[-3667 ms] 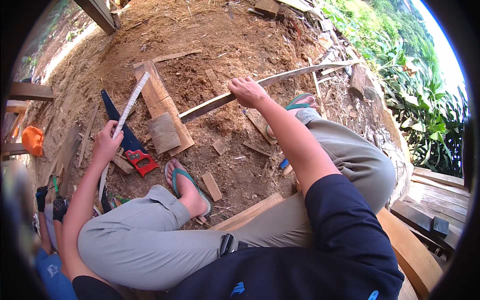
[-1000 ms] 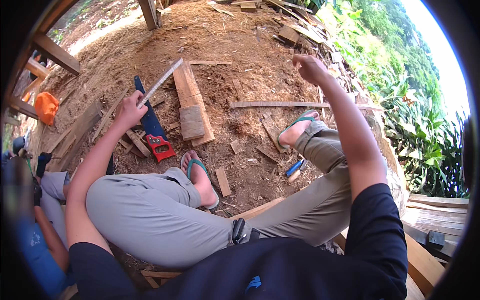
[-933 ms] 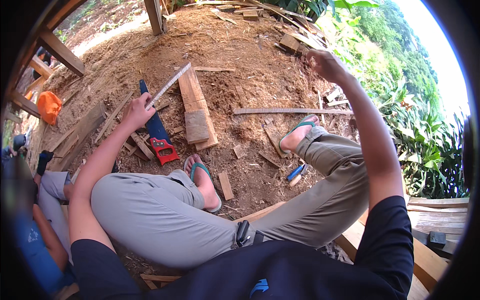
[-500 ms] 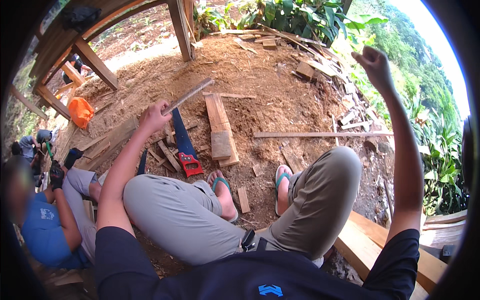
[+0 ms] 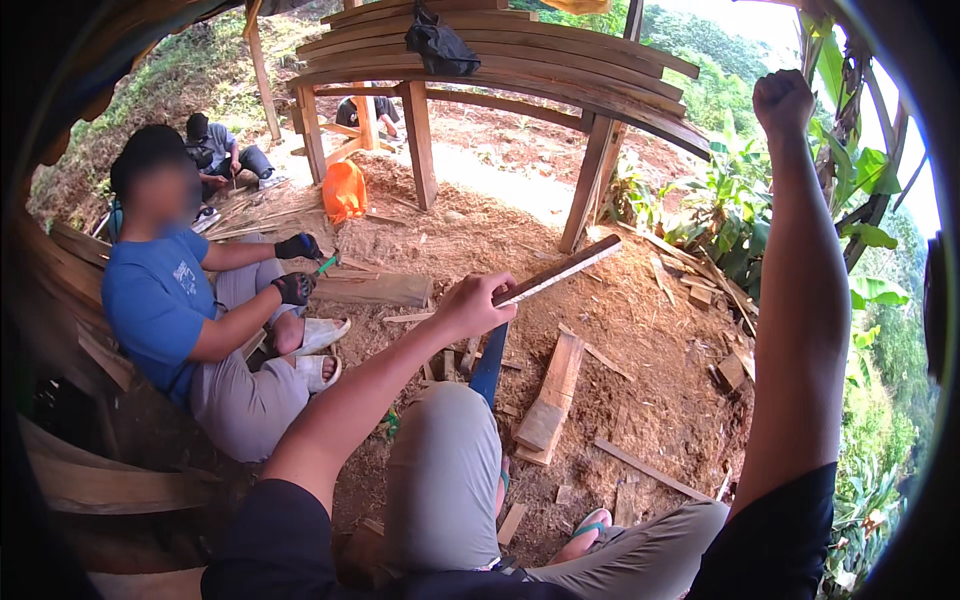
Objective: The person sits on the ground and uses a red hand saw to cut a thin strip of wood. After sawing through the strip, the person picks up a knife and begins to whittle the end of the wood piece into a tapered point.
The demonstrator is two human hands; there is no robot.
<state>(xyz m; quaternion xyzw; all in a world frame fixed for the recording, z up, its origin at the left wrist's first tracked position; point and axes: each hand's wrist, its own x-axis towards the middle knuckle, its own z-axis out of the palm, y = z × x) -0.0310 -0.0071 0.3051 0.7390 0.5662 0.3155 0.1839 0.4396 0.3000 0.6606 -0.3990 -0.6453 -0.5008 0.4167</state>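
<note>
Left hand [image 5: 476,306] mid-frame, right hand [image 5: 783,102] upper right
Left fingers grip a wooden strip [image 5: 558,271] — right fingers curl tight; illegible pale print [image 5: 186,277] on blue shirt [image 5: 150,315], frame-left.

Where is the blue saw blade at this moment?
In the head view, the blue saw blade is just below centre, under the left hand, between the left knee and the light plank.

Daylight glares white at the upper right and bleaches the ground [image 5: 500,190] at upper centre; the foreground lies in soft shade. Fisheye distortion bows the planks [image 5: 580,62] at the top inside a black rim.
</note>
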